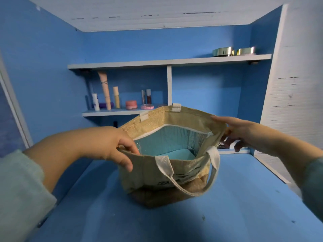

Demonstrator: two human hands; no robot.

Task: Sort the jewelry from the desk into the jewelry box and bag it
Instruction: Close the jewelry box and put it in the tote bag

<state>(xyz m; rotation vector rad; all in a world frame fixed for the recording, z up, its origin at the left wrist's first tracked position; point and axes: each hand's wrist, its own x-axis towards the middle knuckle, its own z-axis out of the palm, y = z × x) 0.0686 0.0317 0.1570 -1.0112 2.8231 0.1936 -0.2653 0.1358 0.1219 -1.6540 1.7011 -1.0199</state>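
**Bag held open on the blue tabletop**

While the head camera looks down and forward, a tan woven bag (167,173) stands on the blue tabletop (236,206), its mouth spread wide. The left hand (111,145) grips the bag's left rim, thumb on the outside and fingers curled over the edge into the opening. The right hand (239,131) holds the right rim, fingers bent around the fabric (their tips fall partly behind the bag, so the exact grip is hard to read). Inside, a silvery teal lining (167,138) shows, and at the bottom lies a flat teal surface (180,153); whether that is the jewelry box or the bag's floor cannot be told. One white handle (167,172) droops over the near side, and two short white tabs sit on the far rim.

Behind the bag, a lower shelf (111,112) carries cosmetic tubes (104,89), a pink jar (131,104) and small bottles. On the upper shelf (174,62), far right, sit two round gold-toned containers (232,51). Light green sleeves cover both forearms.
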